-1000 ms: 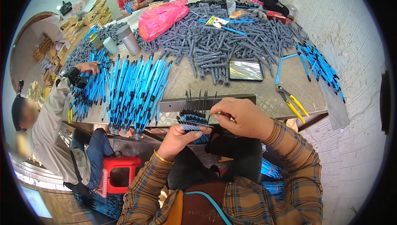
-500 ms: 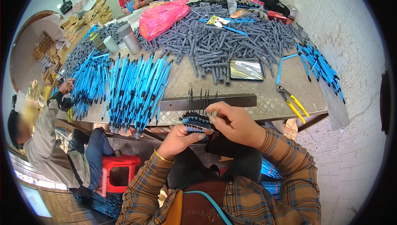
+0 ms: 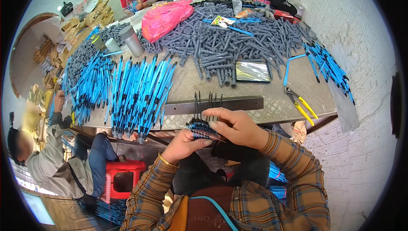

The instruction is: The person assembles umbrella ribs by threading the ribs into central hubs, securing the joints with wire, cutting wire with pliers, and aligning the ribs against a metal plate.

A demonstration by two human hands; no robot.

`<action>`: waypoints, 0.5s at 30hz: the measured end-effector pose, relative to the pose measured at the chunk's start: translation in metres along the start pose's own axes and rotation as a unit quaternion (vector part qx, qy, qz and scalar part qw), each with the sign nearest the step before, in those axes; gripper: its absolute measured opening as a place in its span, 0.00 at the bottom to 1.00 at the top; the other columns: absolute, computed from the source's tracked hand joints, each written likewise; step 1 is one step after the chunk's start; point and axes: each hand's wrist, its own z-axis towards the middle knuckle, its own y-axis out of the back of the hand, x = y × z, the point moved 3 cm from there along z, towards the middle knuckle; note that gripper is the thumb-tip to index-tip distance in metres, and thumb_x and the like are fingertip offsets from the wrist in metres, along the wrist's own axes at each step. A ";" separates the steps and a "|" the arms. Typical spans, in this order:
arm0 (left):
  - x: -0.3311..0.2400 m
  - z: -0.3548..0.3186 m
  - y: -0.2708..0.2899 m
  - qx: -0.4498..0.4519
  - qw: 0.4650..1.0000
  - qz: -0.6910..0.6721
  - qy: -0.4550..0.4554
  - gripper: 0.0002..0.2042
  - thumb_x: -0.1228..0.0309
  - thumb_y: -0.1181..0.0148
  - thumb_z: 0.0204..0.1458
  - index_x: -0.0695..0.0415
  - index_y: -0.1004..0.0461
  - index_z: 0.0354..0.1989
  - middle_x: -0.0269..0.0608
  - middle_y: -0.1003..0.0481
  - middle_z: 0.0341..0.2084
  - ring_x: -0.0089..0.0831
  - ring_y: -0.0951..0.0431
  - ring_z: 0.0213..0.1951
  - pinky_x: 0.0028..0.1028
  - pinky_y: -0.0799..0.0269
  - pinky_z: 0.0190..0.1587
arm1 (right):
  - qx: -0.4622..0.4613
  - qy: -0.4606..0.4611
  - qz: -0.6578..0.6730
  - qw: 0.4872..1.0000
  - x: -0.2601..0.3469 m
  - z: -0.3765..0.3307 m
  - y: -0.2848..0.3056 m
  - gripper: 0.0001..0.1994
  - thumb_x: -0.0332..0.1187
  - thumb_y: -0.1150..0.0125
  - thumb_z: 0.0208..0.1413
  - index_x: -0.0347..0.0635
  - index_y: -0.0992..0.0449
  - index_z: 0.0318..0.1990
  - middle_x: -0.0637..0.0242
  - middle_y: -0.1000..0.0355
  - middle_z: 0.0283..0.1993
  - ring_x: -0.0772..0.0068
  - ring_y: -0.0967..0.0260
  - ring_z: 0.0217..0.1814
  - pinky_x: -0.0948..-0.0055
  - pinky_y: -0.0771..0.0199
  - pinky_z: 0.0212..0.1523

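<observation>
In front of my lap, my left hand [image 3: 182, 146] is closed around a bundle of blue sticks with black ends [image 3: 199, 129]. Several thin black rods [image 3: 196, 103] stand up out of the bundle. Bent over its right side is my right hand [image 3: 240, 128], with index finger and thumb curled in at the rods. Whatever sits between those fingertips is too small to make out. Beyond my hands, a dark metal bar [image 3: 229, 104] lies along the table's near edge.
Blue sticks [image 3: 142, 90] are heaped at left, grey plastic plugs [image 3: 229, 39] across the table. Yellow-handled pliers [image 3: 302, 107], a flat dark-rimmed box [image 3: 253, 72], a pink bag [image 3: 165, 18] and a grey cup [image 3: 132, 42] stand around. A co-worker sits at left beside a red stool [image 3: 123, 175].
My right hand has shifted slightly left, closer over the bundle, and its fingers have curled in. My left hand stays almost in place. The co-worker's hand at left has come down.
</observation>
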 end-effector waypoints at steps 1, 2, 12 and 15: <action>0.000 0.000 0.000 0.002 1.000 -0.010 -0.002 0.09 0.77 0.43 0.50 0.61 0.26 0.41 0.31 0.26 0.36 0.19 0.30 0.40 0.22 0.34 0.44 | -0.012 0.038 -0.036 0.999 0.001 -0.001 -0.001 0.14 0.31 0.49 0.57 0.39 0.31 0.49 0.64 0.29 0.29 0.80 0.32 0.29 0.80 0.33 0.31; 0.000 0.000 0.000 0.002 1.000 -0.011 -0.001 0.09 0.77 0.43 0.50 0.61 0.26 0.41 0.31 0.26 0.36 0.19 0.30 0.40 0.22 0.34 0.44 | -0.024 0.077 -0.071 0.994 0.002 -0.001 -0.002 0.14 0.31 0.49 0.57 0.39 0.30 0.49 0.64 0.28 0.29 0.79 0.31 0.29 0.80 0.33 0.31; 0.001 0.001 0.000 0.028 0.999 0.021 0.005 0.09 0.78 0.43 0.50 0.62 0.26 0.40 0.33 0.25 0.37 0.20 0.29 0.41 0.23 0.32 0.44 | -0.018 0.080 -0.123 0.989 0.005 0.004 0.005 0.13 0.31 0.45 0.53 0.42 0.28 0.47 0.61 0.28 0.31 0.69 0.30 0.28 0.76 0.32 0.29; -0.005 0.003 -0.004 0.027 0.999 0.021 0.005 0.09 0.78 0.43 0.50 0.62 0.25 0.40 0.34 0.25 0.37 0.21 0.28 0.41 0.23 0.32 0.44 | -0.005 0.150 -0.241 0.959 0.019 0.006 0.013 0.13 0.32 0.44 0.51 0.45 0.27 0.46 0.61 0.29 0.30 0.63 0.30 0.26 0.72 0.31 0.27</action>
